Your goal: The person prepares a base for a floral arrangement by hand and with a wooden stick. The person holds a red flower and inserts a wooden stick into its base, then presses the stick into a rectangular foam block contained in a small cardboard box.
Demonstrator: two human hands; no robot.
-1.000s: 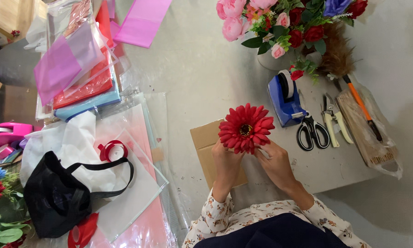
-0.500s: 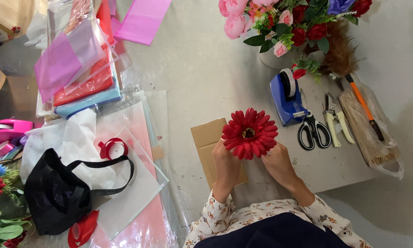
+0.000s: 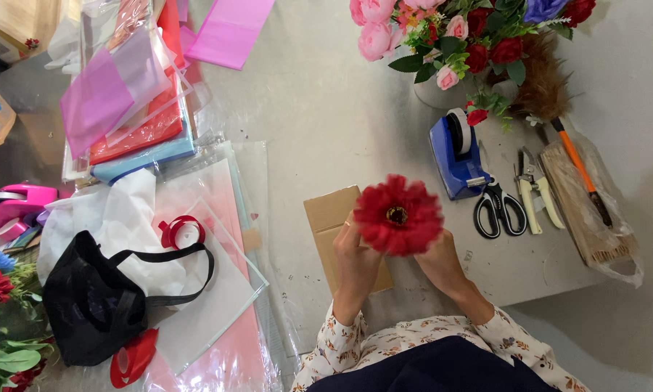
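Red gerbera bloom [image 3: 398, 215]: I log it held over the cardboard piece [image 3: 331, 218], left hand [image 3: 357, 255] and right hand [image 3: 437, 260] closed on it from beneath, stem apparently hidden. Beyond: black-handled scissors [image 3: 499, 212], pruning shears [image 3: 535, 190], blue tape dispenser [image 3: 458, 155], then vase bouquet [image 3: 457, 36].

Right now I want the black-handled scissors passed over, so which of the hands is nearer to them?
Right. The right hand, holding the red flower, sits just left of the scissors; the left hand is farther, beyond the flower over the cardboard.
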